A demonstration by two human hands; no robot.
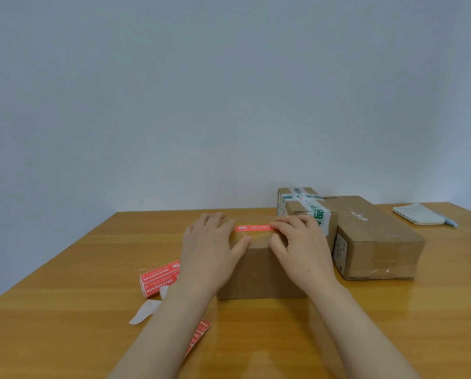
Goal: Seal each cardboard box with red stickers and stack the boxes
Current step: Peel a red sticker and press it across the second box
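A plain cardboard box (259,272) stands in front of me on the wooden table (64,269). A red sticker (252,228) lies across its top near the far edge. My left hand (209,247) lies flat on the left part of the top, fingers straight, touching the sticker's left end. My right hand (300,247) rests on the right part, its fingers over the sticker's right end. To the right stand a box with green-printed white tape (305,212) and a larger brown box (376,239).
A sheet of red stickers (160,277) lies left of the box, another red sheet (198,337) shows under my left forearm, and white backing paper (144,311) lies nearby. A white notebook (417,213) and a blue pen (451,221) sit at the far right.
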